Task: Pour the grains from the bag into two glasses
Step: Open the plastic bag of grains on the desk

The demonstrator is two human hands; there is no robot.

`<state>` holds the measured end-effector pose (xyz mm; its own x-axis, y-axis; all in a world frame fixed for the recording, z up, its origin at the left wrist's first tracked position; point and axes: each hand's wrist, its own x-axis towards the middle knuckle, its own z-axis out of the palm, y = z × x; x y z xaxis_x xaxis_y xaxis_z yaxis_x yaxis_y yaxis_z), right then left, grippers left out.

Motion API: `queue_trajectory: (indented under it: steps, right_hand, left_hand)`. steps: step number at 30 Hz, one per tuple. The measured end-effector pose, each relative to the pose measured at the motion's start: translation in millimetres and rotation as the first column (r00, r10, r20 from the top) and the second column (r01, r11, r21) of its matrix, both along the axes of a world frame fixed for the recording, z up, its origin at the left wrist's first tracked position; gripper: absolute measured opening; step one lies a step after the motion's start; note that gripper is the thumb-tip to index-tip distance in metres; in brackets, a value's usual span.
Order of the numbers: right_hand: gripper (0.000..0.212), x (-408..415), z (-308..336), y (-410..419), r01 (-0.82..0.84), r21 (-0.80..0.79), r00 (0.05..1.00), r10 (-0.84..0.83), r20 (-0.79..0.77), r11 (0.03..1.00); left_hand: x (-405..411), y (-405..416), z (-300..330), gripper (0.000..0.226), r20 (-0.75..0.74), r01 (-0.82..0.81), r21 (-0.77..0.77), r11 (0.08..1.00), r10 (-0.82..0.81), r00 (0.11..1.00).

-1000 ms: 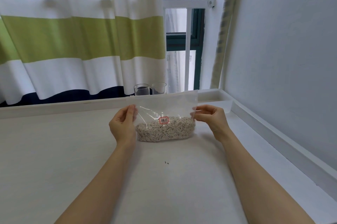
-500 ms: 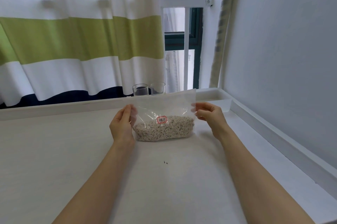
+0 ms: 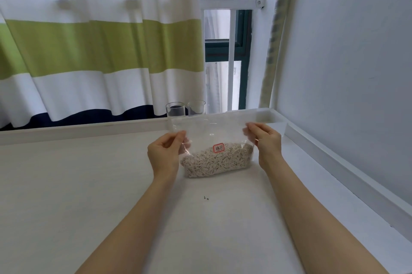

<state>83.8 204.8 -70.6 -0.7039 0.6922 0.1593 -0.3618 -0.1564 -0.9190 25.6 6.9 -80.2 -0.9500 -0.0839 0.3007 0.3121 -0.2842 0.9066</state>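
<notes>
Little has moved since earlier frames; the bag (image 3: 214,151) is kept upright on the tabletop (image 3: 78,184), before two glasses (image 3: 185,108). Its top should be parted evenly, grains (image 3: 217,161) kept low. Its side edges are pinched by left hand (image 3: 163,154) and right hand (image 3: 265,143), fingers curled.

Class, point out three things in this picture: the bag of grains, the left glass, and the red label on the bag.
bag of grains (image 3: 217,161): head view, on the heap of grains inside.
left glass (image 3: 175,110): head view, on its clear wall.
red label (image 3: 218,148): head view, on the sticker's middle.
</notes>
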Motion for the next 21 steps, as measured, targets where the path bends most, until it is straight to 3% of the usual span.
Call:
queue_trajectory:
  steps: [3, 5, 8, 10, 13, 21]
  right_hand:
    - [0.013, -3, 5, -2, 0.091, 0.104, 0.995, -0.094, 0.025, 0.99]
    - [0.032, -3, 9, -10, 0.185, 0.29, 0.98, -0.198, 0.015, 0.939]
    - [0.049, -3, 9, -30, 0.293, 0.653, 0.944, -0.32, -0.081, 0.699]
    - [0.05, -6, 8, -43, 0.313, 0.795, 0.922, -0.366, -0.124, 0.519]
    - [0.042, -12, 7, -59, 0.266, 0.879, 0.941, -0.303, -0.149, 0.395]
    - [0.021, -32, 29, -100, 0.117, 0.955, 0.989, -0.115, -0.088, 0.272]
  left_hand:
    - [-3, -5, 7, 0.001, -0.042, -0.023, 0.041, 0.999, 0.025, 0.999]
    - [-6, -7, 12, 0.003, -0.058, -0.045, 0.091, 0.995, 0.05, 0.997]
    - [-5, -7, 15, 0.01, -0.083, -0.059, 0.085, 0.995, 0.066, 0.994]
    - [-6, -7, 14, 0.012, -0.083, -0.064, 0.078, 0.995, 0.07, 0.994]
    - [-6, -6, 13, 0.012, -0.088, -0.073, 0.046, 0.996, 0.077, 0.993]
    - [0, -6, 18, 0.008, -0.092, -0.044, 0.071, 0.997, 0.05, 0.994]
